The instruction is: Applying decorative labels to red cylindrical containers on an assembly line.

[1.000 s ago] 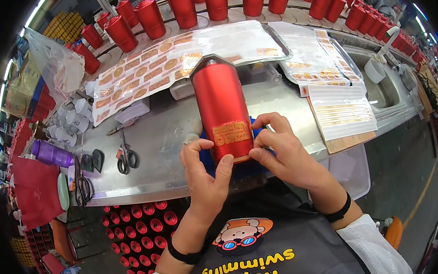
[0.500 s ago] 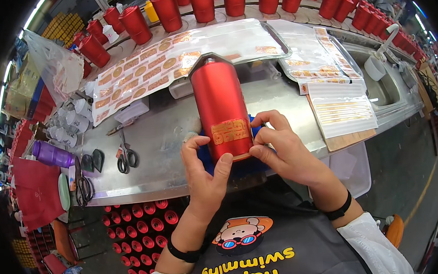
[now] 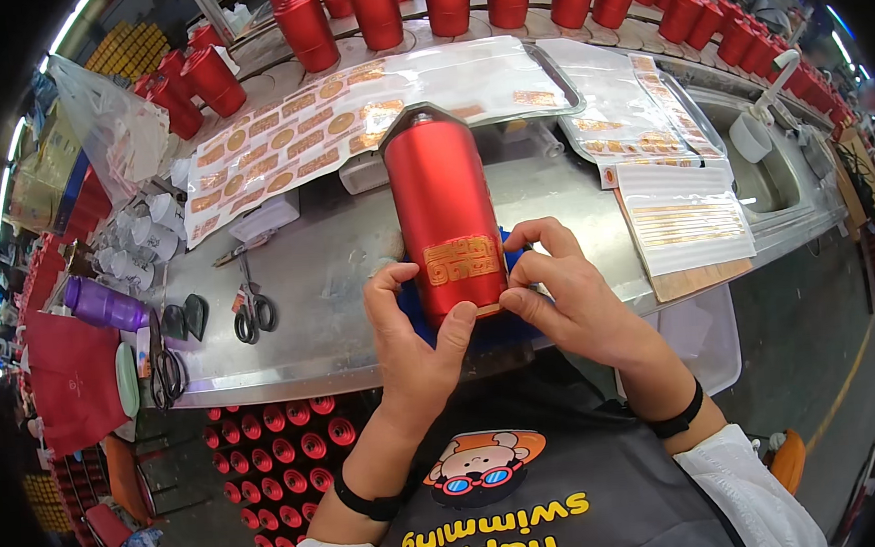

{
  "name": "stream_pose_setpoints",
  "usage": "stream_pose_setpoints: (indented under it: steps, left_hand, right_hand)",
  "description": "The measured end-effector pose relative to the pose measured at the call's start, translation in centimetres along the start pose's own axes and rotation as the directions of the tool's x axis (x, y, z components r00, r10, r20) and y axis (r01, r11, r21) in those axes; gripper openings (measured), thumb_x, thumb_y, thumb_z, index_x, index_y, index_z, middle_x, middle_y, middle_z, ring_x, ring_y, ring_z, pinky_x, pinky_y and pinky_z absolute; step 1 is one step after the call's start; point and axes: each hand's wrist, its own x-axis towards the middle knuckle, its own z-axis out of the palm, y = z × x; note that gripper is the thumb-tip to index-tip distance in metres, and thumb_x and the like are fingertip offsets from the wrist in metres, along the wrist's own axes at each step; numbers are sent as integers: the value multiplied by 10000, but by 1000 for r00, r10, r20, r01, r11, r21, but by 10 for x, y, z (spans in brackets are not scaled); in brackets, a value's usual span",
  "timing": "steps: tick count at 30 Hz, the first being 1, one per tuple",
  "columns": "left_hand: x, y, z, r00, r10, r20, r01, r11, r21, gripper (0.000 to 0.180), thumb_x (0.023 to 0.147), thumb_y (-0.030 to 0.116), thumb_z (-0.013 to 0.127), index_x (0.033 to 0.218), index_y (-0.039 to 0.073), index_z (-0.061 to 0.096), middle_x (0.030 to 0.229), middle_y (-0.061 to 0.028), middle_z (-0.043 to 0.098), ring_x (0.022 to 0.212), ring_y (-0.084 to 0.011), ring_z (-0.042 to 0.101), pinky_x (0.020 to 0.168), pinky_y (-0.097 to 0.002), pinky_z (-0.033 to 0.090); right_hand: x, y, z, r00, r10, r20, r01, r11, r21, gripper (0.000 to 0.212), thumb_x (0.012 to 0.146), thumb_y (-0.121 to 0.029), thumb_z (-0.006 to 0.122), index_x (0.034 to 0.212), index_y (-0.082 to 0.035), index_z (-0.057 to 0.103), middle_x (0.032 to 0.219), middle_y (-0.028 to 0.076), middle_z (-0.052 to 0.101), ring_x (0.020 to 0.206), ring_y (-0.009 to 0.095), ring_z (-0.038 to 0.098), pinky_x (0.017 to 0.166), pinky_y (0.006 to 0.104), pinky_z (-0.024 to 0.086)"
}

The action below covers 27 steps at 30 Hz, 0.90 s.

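A red metallic canister [image 3: 443, 193] lies tilted in front of me, its far end against a dark angular support [image 3: 397, 136]. Near its close end runs a gold patterned decal [image 3: 462, 260]. My left hand [image 3: 412, 345] grips the canister's lower left, thumb on the near end and fingers curled at the side. At the lower right edge, my right hand [image 3: 579, 300] holds on with bent index finger and thumb. Something blue [image 3: 411, 300] shows beneath the canister, mostly hidden.
Sheets of gold decals [image 3: 289, 132] lie beyond the canister. Scissors [image 3: 252, 310] and a purple bottle [image 3: 104, 304] are on the left. A board with gold strips [image 3: 690, 223] and a sink [image 3: 767, 173] stand right. Red canisters [image 3: 448, 2] line the back conveyor.
The canister in my hands has turned slightly, and its far end leans a little more to the right. The back row of red canisters has shifted to the right. My hands have barely moved.
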Motion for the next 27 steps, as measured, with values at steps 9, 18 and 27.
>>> stream_pose_setpoints:
  steps: [9, 18, 27]
  left_hand:
    - [-1, -9, -2, 998, -58, 24, 62, 981, -183, 581, 851, 253, 701, 1257, -10, 379, 1210, -153, 423, 1158, -255, 423, 1037, -360, 311]
    - [1, -1, -1, 999, -35, 24, 37, 993, -115, 583, 859, 263, 699, 1260, -17, 382, 1215, -146, 423, 1163, -243, 418, 1032, -351, 310]
    - [-1, -6, -4, 999, -42, 20, 45, 981, -187, 542, 906, 294, 644, 1271, -14, 389, 1211, -138, 430, 1133, -237, 415, 1030, -353, 302]
  right_hand:
    - [1, 0, 1, 1000, -1, 1, 1, 1000, -1, 153, 857, -142, 683, 838, -31, 579, 1110, 162, 506, 1056, 350, 477, 913, 426, 397]
    - [0, 2, 1, 1000, 13, 3, -13, 1000, 22, 146, 850, -133, 689, 837, -32, 584, 1114, 163, 505, 1058, 351, 479, 915, 422, 399]
    - [-1, 2, 1, 1000, 13, 4, -13, 999, 32, 150, 853, -136, 690, 832, -35, 582, 1118, 163, 504, 1056, 348, 481, 915, 422, 400]
